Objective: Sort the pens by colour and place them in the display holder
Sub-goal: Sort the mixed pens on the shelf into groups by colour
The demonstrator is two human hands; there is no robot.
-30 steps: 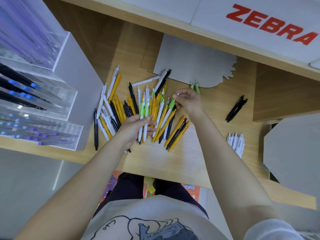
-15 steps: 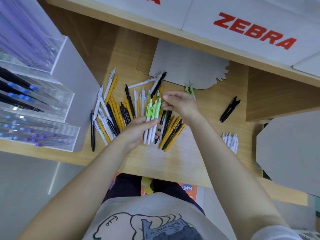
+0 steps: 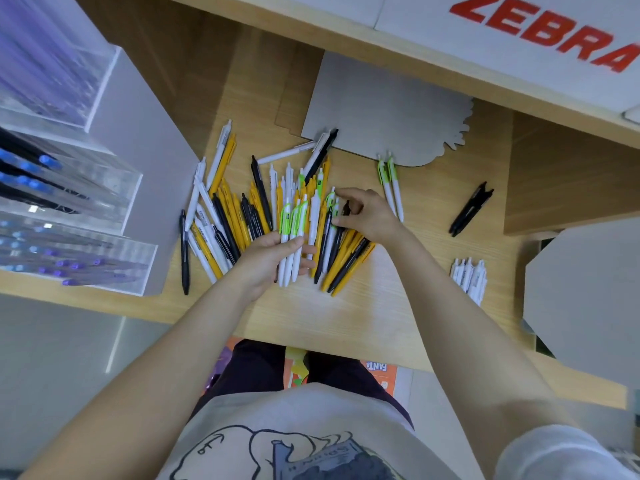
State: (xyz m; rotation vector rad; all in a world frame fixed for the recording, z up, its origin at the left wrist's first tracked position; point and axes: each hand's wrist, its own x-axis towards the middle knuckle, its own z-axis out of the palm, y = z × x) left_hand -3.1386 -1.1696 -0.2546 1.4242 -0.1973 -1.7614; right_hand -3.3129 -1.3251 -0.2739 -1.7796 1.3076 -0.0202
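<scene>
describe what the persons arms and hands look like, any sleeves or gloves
Both forearms are bare, with no gloves, and no rings, watch or bracelets that I can make out on the left hand or right hand. A short pale grey sleeve shows only at the right upper arm, bottom right corner.

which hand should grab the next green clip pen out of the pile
Right, probably. The right hand is already over the mixed pile, fingers curled at a green-clip pen there. The left hand is full, gripping a bunch of green-clip pens.
</scene>
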